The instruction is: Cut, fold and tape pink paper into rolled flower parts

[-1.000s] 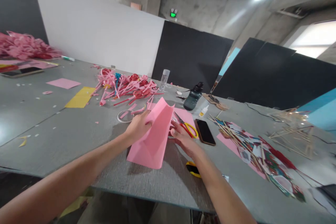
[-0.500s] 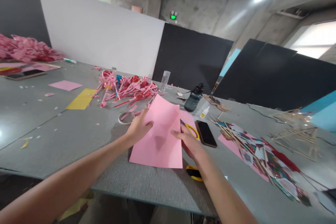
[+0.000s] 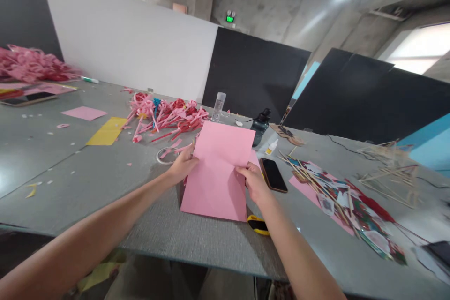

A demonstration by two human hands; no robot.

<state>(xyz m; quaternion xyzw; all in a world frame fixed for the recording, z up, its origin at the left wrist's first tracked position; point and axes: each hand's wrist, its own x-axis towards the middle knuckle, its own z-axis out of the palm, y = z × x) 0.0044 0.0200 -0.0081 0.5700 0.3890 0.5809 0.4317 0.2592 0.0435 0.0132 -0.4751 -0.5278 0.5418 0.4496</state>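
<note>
Between my hands a sheet of pink paper (image 3: pixel 218 173) is held up, tilted, its lower edge close to the table (image 3: pixel 151 229). My left hand (image 3: pixel 183 165) grips the sheet's left edge, thumb in front and fingers behind. On the right edge, my right hand (image 3: pixel 255 180) pinches the paper with the thumb on its face; the other fingers are partly hidden. A yellow-and-black tool (image 3: pixel 258 225) lies under my right forearm. Another pink sheet (image 3: pixel 253 157) shows partly behind the held one.
A tape roll (image 3: pixel 168 155) and a heap of pink paper strips (image 3: pixel 176 119) lie to the left. Yellow paper (image 3: pixel 106 131) is beyond. A phone (image 3: pixel 273 175), glue bottle (image 3: pixel 272 146) and dark bottle (image 3: pixel 260 127) stand or lie right, near sticks and scraps (image 3: pixel 333 192).
The pink sheet has straightened and been lifted more upright, its top right corner now covering part of the dark bottle. The yellow-handled scissors are now mostly hidden behind it and my right hand.
</note>
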